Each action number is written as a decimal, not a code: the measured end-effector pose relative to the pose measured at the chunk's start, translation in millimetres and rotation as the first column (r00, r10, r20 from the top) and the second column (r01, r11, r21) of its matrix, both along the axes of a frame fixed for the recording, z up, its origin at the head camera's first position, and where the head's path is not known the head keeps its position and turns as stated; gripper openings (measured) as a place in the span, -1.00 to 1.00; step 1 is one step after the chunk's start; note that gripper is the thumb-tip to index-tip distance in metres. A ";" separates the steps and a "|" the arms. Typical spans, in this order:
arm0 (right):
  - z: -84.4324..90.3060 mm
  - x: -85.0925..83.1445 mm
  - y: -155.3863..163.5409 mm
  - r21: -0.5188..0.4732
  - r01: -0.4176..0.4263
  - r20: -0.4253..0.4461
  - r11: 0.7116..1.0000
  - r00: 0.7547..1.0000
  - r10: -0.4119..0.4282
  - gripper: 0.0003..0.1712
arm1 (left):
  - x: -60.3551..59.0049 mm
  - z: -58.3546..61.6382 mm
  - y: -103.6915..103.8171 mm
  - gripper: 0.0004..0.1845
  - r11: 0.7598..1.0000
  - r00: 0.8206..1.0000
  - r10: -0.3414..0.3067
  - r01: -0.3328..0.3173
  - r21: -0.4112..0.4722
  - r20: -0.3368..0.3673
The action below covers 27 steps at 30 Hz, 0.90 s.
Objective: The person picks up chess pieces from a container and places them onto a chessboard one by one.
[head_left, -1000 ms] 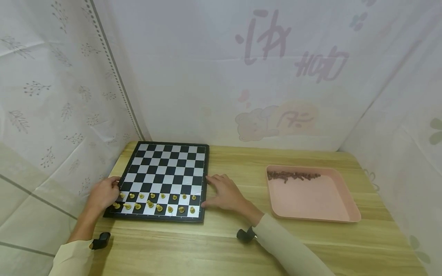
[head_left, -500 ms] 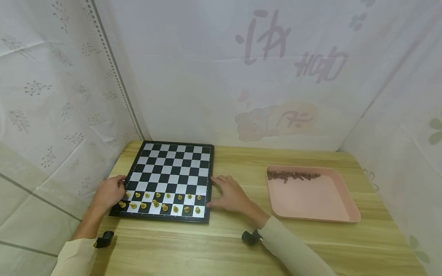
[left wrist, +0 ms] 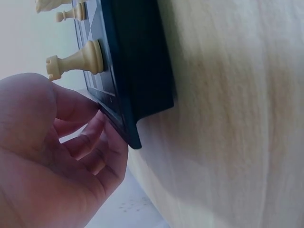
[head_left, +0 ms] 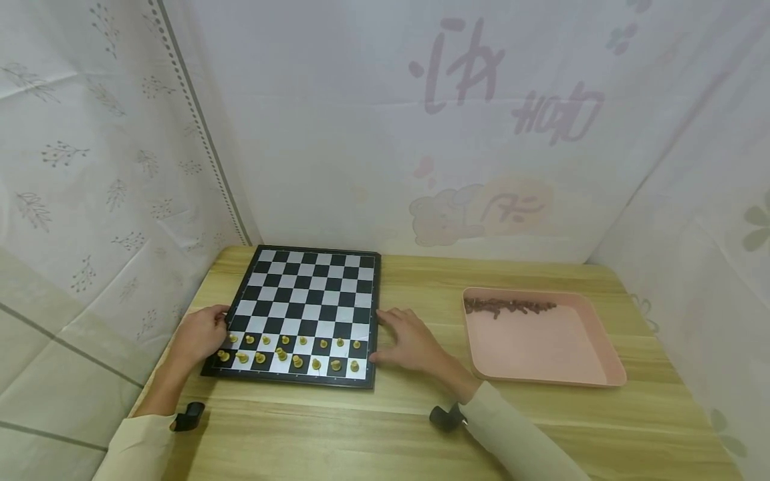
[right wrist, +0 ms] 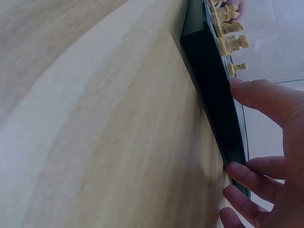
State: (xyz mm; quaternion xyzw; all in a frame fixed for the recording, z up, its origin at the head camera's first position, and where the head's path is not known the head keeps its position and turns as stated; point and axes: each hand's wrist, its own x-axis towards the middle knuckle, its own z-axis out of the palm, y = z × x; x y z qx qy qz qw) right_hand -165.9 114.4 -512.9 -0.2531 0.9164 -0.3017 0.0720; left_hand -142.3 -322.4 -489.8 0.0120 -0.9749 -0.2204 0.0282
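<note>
Step looks like positioning: black-rimmed, black-and-white checkered chessboard [head_left: 307, 294] sits left of pink rectangular tray [head_left: 544, 347]. Left hand [head_left: 198, 334] pinches its side away from tray; right hand [head_left: 412, 344] only touches tray-facing side. Next probably needs level handling: 16 cream chessmen [head_left: 297, 361] aboard.
</note>
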 end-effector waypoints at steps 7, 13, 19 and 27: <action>-3.6 2.2 9.2 0.011 0.024 0.016 1.000 1.000 -0.024 0.18 | -2.3 -1.0 6.8 -0.59 0.999 1.000 -0.028 0.028 0.029 0.004; -5.0 5.4 18.7 -0.001 0.050 0.023 0.999 0.998 -0.050 0.17 | -5.6 -1.2 13.7 -0.60 0.998 0.998 -0.059 0.059 0.034 0.007; -6.6 8.5 30.1 0.007 0.053 0.017 0.999 0.998 -0.053 0.14 | -7.8 -1.8 21.8 -0.62 0.996 0.996 -0.085 0.085 0.029 0.010; -8.3 15.8 44.4 0.005 0.081 0.031 0.997 0.996 -0.081 0.09 | -10.0 -2.7 34.0 -0.63 0.993 0.993 -0.116 0.115 0.031 0.009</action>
